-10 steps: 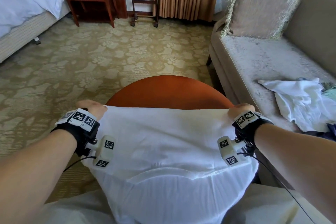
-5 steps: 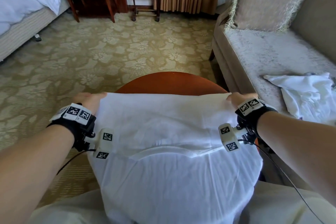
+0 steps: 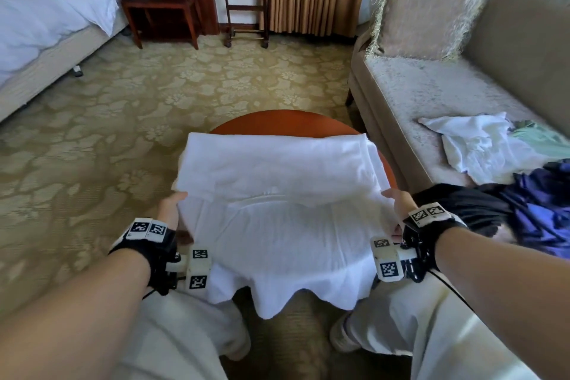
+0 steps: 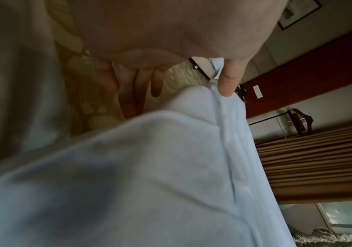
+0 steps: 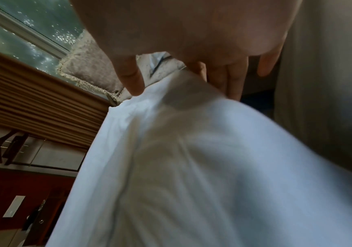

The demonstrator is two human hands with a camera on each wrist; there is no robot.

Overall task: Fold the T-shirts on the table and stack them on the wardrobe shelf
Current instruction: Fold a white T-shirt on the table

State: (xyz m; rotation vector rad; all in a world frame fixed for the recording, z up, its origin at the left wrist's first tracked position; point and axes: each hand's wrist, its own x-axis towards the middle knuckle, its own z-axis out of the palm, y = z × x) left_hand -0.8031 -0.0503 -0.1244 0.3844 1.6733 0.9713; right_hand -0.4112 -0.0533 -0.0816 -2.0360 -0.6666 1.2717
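A white cotton T-shirt (image 3: pixel 283 194) lies spread over the round reddish wooden bench (image 3: pixel 277 122), its far part doubled back toward the person and its near hem hanging off the bench edge between their knees. The left hand (image 3: pixel 172 207) pinches the shirt's left edge, thumb on top and fingers beneath, as the left wrist view shows plainly; the right hand (image 3: pixel 398 200) has the same grip on the right edge, thumb (image 5: pixel 132 78) over the cloth and fingers under it. Both grips sit at the line where the folded layer ends.

To my eye the fold is midway: one lengthwise fold is laid, and the shirt is too long and too wide for a shelf stack as it lies. The next move likely calls for lifting both pinched edges together and evenly, carrying them over so the layers meet squarely, then smoothing the wrinkles near the middle.

More crumpled clothes, white and dark blue (image 3: pixel 481 148), wait on the beige sofa (image 3: pixel 431 95) to the right. The wardrobe shelf is nowhere in view. Sleeves and collar are buried in the layers, so I cannot tell how they are tucked, and both wrist views are blurred close up.
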